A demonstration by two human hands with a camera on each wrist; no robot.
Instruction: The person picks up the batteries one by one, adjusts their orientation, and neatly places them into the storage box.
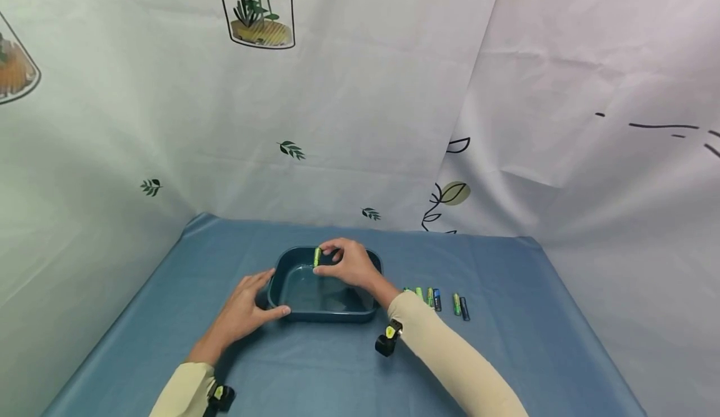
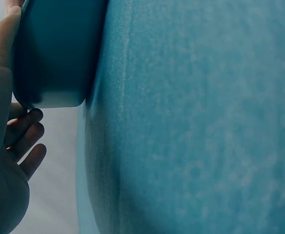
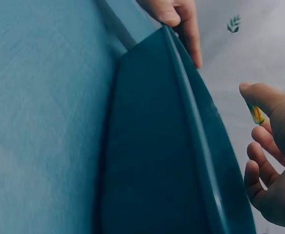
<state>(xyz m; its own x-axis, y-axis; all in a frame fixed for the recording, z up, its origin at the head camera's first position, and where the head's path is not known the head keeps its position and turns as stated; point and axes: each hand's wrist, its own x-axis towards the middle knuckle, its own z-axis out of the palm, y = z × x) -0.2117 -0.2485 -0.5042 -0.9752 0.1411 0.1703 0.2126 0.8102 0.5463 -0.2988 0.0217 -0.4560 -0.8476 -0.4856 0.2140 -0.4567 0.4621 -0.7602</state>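
Note:
My right hand point(image 1: 350, 263) pinches a green-yellow battery point(image 1: 317, 257) between thumb and forefinger, above the inside of a dark teal basin point(image 1: 332, 316). In the right wrist view part of that battery point(image 3: 256, 113) shows behind the thumb, and the other fingers are bent. The left hand point(image 1: 245, 304) holds the basin's near left corner, its thumb on the front rim and its fingers along the left side. From the left wrist view, fingertips touch the basin's edge point(image 2: 54, 58). The basin's bottom is partly hidden by my right hand.
Several green and dark blue batteries point(image 1: 457, 304) lie on the blue cloth right of the basin, some partly hidden by the right forearm. The cloth-covered table point(image 1: 315, 373) meets pale printed curtains point(image 1: 360, 123) at the back and sides.

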